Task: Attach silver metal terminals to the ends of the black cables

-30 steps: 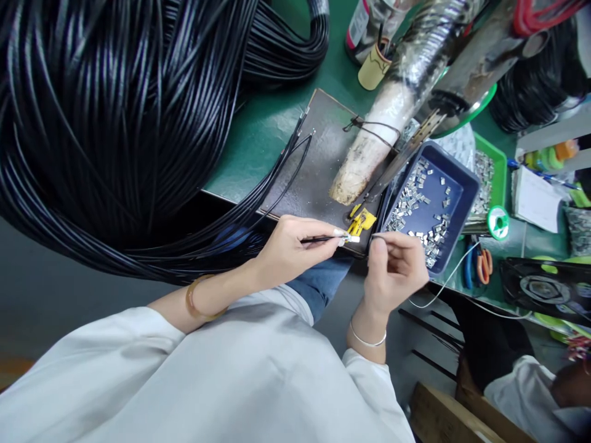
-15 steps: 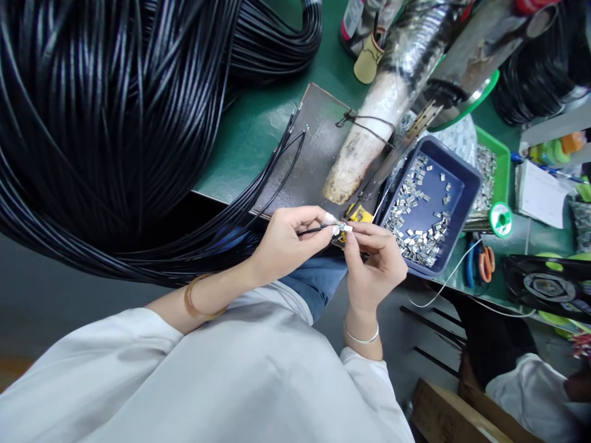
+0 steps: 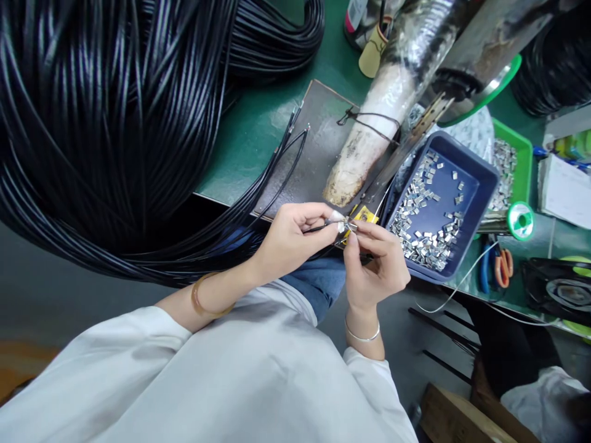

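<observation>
My left hand (image 3: 298, 237) pinches a thin black cable (image 3: 314, 229) near its end, with white wrapping on the fingertips. At the cable's tip is a small silver metal connector piece (image 3: 351, 227), held between thumb and fingers of my right hand (image 3: 377, 261). The two hands nearly meet just in front of the bench edge. Whether the metal piece is fitted on the cable cannot be made out. Right beside my right hand, a dark blue tray (image 3: 482, 191) holds many small silver metal shells. A yellow piece (image 3: 366, 215) shows behind my fingertips.
A large bundle of black cables (image 3: 115, 123) fills the left, several ends lying on a dark plate (image 3: 318, 123). A plastic-wrapped tube (image 3: 369, 135) slants over the bench. To the right are a green tray (image 3: 524, 154), a solder spool (image 3: 521, 220) and pliers (image 3: 502, 267).
The view has shifted slightly, so the trays and tools appear farther right. Between my fingertips, the metal piece looks turned a little. Both hands keep their pinch.
</observation>
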`<state>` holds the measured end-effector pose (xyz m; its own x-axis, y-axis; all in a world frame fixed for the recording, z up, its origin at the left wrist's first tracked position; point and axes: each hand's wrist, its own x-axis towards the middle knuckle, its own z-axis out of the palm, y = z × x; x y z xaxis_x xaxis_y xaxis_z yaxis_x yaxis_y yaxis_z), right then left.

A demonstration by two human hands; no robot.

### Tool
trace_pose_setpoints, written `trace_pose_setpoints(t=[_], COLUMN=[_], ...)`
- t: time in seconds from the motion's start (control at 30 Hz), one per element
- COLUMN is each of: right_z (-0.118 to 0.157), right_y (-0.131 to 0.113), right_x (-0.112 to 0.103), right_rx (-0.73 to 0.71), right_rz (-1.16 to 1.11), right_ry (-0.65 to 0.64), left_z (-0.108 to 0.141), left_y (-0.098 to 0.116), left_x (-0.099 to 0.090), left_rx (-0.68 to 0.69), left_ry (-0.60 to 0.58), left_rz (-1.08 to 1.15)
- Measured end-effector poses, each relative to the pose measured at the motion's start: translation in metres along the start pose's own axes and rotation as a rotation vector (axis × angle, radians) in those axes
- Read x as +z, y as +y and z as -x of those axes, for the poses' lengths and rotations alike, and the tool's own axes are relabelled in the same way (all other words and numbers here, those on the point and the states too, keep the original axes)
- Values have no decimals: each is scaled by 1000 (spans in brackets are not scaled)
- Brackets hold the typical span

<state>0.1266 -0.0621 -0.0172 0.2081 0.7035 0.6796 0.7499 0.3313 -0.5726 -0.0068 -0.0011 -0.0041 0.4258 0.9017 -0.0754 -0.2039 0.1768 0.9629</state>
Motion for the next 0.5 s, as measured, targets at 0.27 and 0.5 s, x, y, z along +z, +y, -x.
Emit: trace_pose_setpoints(t=[0.27, 0.5], right_z=[-6, 0], right_y=[-3, -2], right_x=[1, 1], right_rx=[-40, -41], right_rz=[90, 41], right_ry=[22, 10], left_z=[5, 5], left_y=[1, -2], left_x=[0, -4], left_rx=[77, 28], left_ry=[40, -11], left_rz=[-162, -125])
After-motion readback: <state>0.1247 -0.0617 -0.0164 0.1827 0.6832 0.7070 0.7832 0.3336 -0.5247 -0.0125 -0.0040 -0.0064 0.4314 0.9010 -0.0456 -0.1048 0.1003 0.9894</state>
